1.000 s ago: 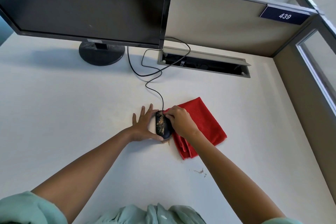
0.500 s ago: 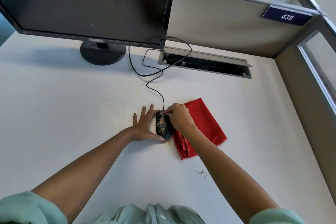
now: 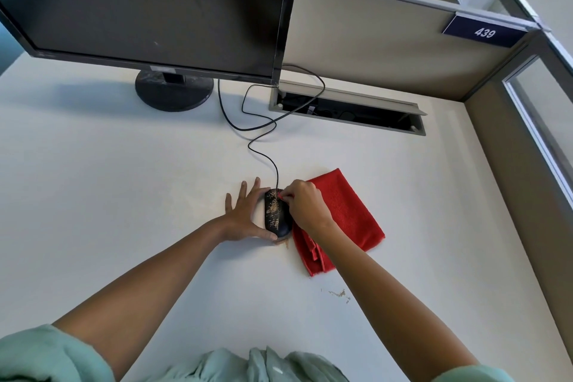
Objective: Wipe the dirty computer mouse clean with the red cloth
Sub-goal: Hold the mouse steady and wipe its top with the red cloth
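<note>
An office cubicle: beige partition walls [image 3: 372,40] with a number plate "439" [image 3: 484,32], a monitor [image 3: 148,6] and a cable hatch [image 3: 347,108] beyond the hands.

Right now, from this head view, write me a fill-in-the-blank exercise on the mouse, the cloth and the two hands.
1. The left hand steadies the mouse from its ____ side.
2. The right hand pinches a corner of the ____ cloth against the mouse.
3. The specks of dirt on the mouse look ____ in colour.
4. The sign on the partition reads ____.

Missing words: left; red; tan; 439
</note>
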